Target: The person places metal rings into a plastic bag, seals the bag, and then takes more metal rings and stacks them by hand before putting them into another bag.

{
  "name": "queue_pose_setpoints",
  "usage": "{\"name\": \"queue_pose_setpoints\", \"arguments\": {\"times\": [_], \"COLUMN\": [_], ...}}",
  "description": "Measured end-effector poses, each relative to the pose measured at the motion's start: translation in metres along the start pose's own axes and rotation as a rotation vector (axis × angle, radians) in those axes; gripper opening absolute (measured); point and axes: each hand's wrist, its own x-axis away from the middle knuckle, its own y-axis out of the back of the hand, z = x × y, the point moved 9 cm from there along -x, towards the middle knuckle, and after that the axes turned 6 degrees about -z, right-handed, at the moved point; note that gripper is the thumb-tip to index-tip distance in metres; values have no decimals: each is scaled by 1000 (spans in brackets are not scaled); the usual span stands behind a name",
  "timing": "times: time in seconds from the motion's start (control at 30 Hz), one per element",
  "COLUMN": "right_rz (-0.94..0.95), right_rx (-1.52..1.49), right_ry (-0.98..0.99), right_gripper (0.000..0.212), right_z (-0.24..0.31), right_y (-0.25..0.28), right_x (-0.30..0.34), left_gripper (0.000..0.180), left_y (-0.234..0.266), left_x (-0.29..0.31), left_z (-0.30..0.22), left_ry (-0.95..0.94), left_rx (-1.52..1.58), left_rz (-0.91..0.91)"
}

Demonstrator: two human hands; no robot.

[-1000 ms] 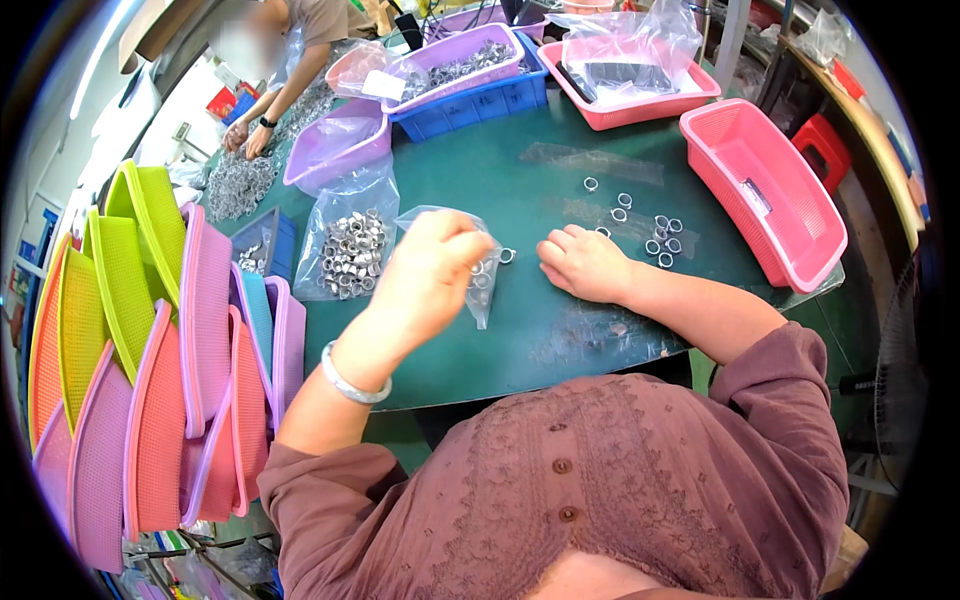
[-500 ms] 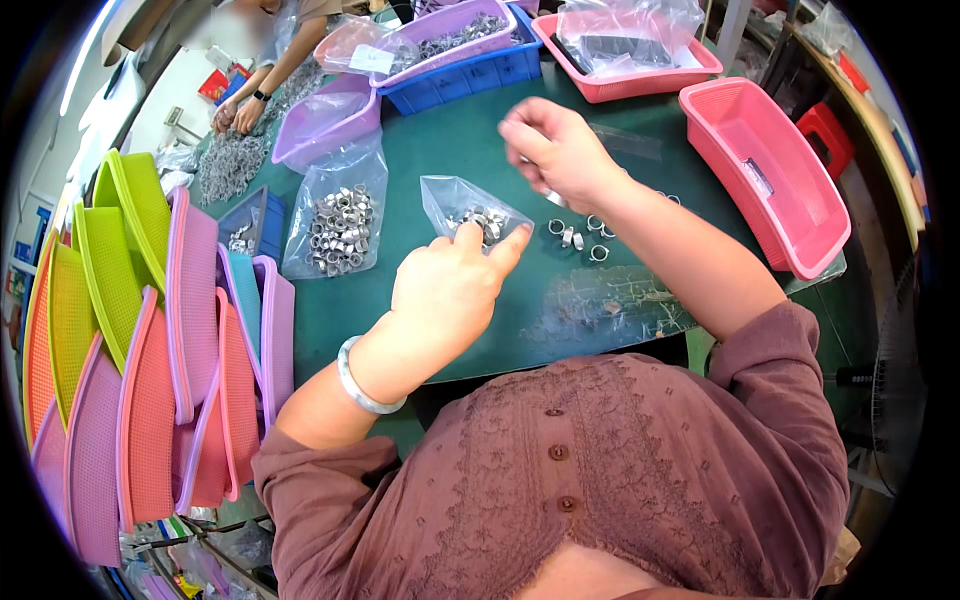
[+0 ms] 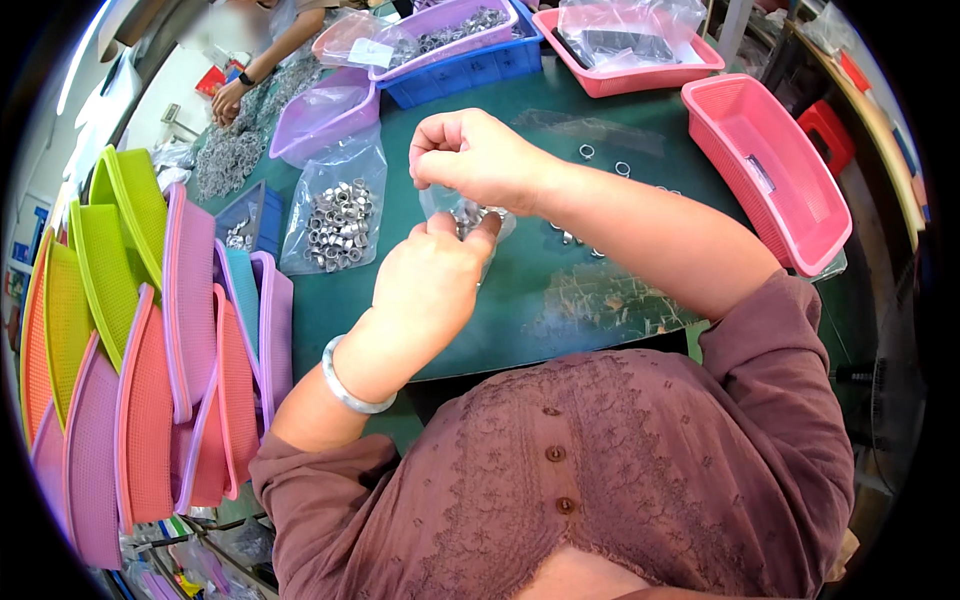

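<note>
A small clear plastic bag (image 3: 431,203) lies on the green table in front of me, with shiny metal ring clamps (image 3: 466,216) inside. My left hand (image 3: 428,275) grips the bag's near side, its fingers bent over the plastic. Directly above the bag hangs my right hand (image 3: 482,160), curled closed near the bag's far left corner. Whatever its fingertips hold is hidden. Several loose ring clamps (image 3: 586,152) lie to the right, some partly covered by my right forearm. A fuller clear bag of clamps (image 3: 340,225) rests to the left.
Stacked coloured plastic baskets (image 3: 145,400) crowd the left side. A pink basket (image 3: 765,190) stands at the right. At the back are a blue crate (image 3: 465,78) under a purple basket and another pink basket (image 3: 640,78). A co-worker's hand (image 3: 230,100) touches a heap of metal parts (image 3: 228,160).
My right hand has moved left from over the loose clamps to above the small bag. My left hand has shifted slightly left, its index finger now more bent. The co-worker's hands have moved.
</note>
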Motion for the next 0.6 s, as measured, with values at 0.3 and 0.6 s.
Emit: {"name": "queue_pose_setpoints", "arguments": {"times": [0.3, 0.6], "right_rz": [-213, -41], "right_rx": [642, 1251], "right_ry": [156, -84], "right_gripper": [29, 91], "right_z": [-34, -104], "right_y": [139, 174], "right_x": [27, 163], "left_gripper": [38, 34], "left_y": [8, 9], "left_x": [2, 0], "left_z": [10, 18], "left_ry": [33, 24], "left_rx": [136, 201], "left_rz": [-92, -101]}}
